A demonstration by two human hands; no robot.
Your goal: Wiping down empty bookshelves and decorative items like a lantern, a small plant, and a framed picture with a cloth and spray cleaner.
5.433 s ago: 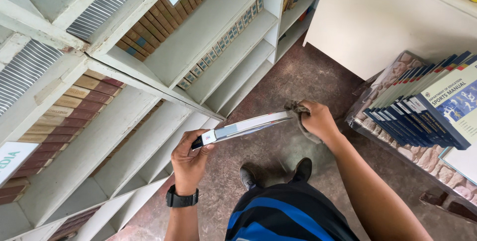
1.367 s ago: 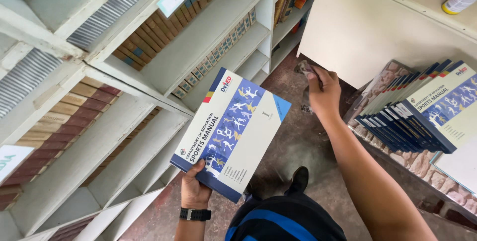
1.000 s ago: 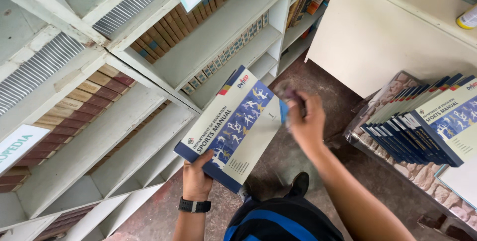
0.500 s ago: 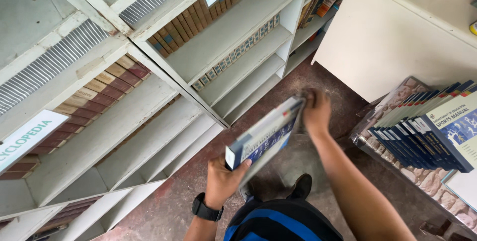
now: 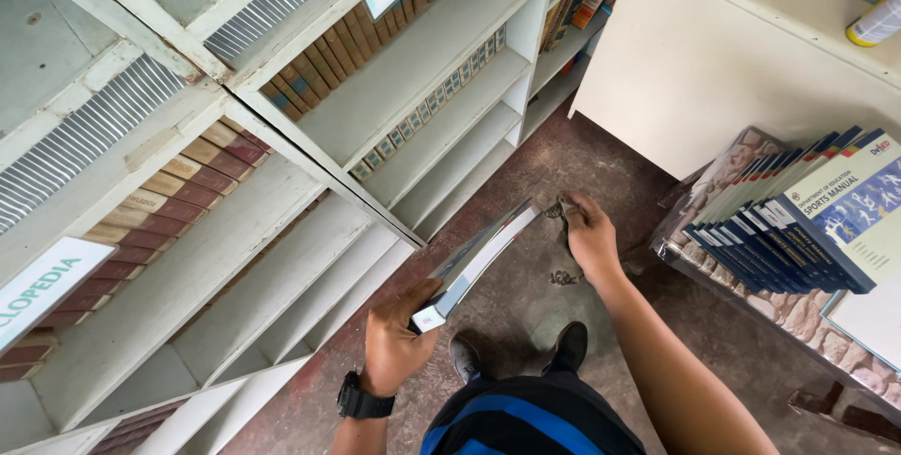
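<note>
Nearest the camera, the left hand (image 5: pixel 394 347), a black watch (image 5: pixel 364 402) on its wrist, is clamped around the lower corner of a thin blue-and-white paperback manual (image 5: pixel 477 259), seen almost edge-on and angled up to the right over the brown concrete floor (image 5: pixel 610 169). The right hand (image 5: pixel 591 235) lies at the book's upper corner, fingers curled loosely; whether it grips cannot be told. To the right, a row of matching blue manuals (image 5: pixel 798 230) leans together. Beyond stands a white wooden bookshelf (image 5: pixel 413 89) with brown volumes (image 5: pixel 169 202).
</note>
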